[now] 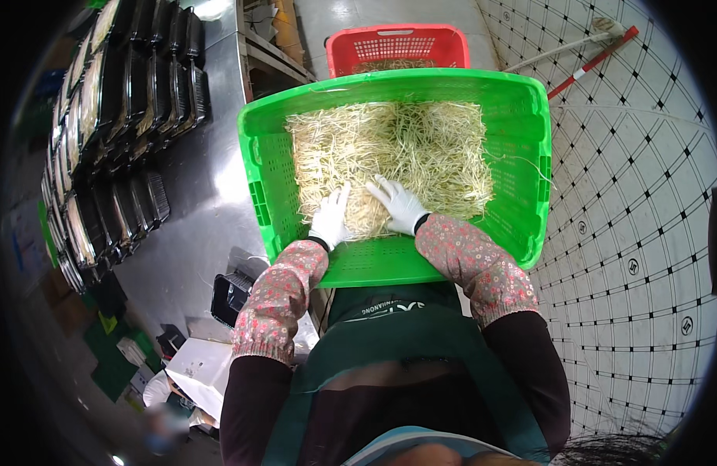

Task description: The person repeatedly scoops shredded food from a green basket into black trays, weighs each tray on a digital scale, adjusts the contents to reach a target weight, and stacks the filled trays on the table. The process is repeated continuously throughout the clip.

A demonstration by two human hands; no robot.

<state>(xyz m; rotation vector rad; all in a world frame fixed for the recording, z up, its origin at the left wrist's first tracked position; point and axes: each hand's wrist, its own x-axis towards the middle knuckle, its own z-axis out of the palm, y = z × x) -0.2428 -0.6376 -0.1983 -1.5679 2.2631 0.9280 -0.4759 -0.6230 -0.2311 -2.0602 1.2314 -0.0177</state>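
Note:
A green plastic crate (387, 256) stands before me, tilted so its open top faces me. Inside lies a thick bed of pale, stringy sprouts (341, 140), parted by a darker furrow right of the middle. My left hand (331, 218), in a white glove, touches the near left of the bed with its fingers extended. Opposite it, my right hand (399, 207), also gloved, rests on the sprouts with fingers spread. A clump of sprouts (366, 212) lies between the two hands. Whether the fingers grip it cannot be made out.
Stacks of black plastic trays (111, 116) holding pale contents stand on a steel table (201, 157) at left. An empty black tray (230, 297) sits nearer me, by a white box (201, 370). Behind the crate is a red basket (396, 35); a red-and-white pole (591, 64) is at right.

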